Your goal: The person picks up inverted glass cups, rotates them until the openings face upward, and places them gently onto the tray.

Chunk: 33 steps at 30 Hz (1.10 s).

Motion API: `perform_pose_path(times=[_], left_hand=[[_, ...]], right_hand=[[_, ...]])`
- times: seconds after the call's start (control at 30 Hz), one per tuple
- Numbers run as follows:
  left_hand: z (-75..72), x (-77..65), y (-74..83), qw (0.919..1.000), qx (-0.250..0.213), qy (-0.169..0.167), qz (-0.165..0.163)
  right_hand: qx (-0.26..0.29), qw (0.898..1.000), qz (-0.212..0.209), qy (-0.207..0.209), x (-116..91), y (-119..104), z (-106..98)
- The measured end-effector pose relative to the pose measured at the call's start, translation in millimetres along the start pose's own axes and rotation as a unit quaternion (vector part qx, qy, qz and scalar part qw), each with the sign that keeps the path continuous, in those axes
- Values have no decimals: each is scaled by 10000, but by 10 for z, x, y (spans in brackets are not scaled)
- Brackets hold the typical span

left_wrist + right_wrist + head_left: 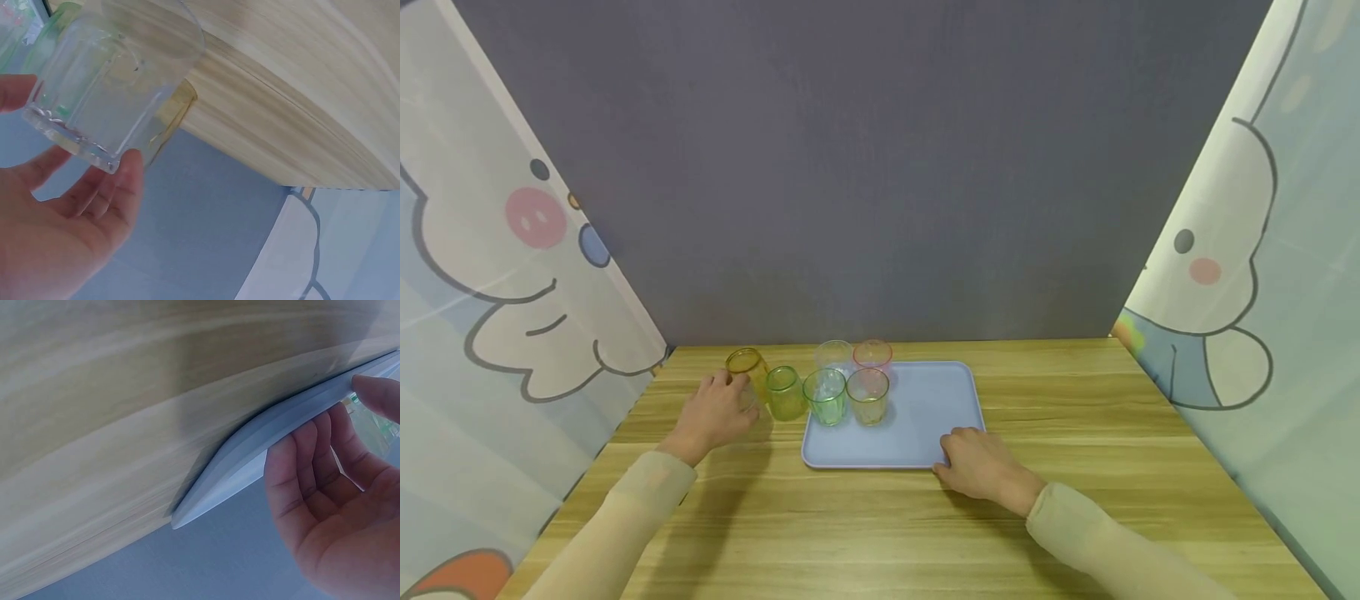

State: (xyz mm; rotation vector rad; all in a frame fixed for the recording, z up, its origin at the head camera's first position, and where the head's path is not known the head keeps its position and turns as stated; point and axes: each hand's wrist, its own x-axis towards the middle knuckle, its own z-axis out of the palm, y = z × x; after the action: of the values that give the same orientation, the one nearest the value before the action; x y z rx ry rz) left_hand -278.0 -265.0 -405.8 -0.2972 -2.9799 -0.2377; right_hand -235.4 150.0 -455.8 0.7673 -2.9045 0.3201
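"What's in your grip?"
"My left hand is curled round a clear glass, base up, toward the far left corner of the desk — whether its rim rests there, I can't quite tell."
"And beside it?"
"An amber glass just beyond, a green tumbler to the right of that."
"The other hand?"
"My right hand grasps the tray at its near right corner — four more glasses stand on the tray's left half"
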Motion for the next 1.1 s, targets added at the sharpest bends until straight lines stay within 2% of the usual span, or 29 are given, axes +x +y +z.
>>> perform_pose_path(times=[0.53,0.73,1.1], left_hand=[[56,47,-17,9982,-496,-161,-282],[60,55,-1,9979,-527,-108,-372],[32,7,-11,9983,-494,-21,-299]], right_hand=[[80,9999,62,-121,-7,-1,-10],[69,9999,46,-127,-2,1,-11],[197,9995,75,-226,8,9,-15]])
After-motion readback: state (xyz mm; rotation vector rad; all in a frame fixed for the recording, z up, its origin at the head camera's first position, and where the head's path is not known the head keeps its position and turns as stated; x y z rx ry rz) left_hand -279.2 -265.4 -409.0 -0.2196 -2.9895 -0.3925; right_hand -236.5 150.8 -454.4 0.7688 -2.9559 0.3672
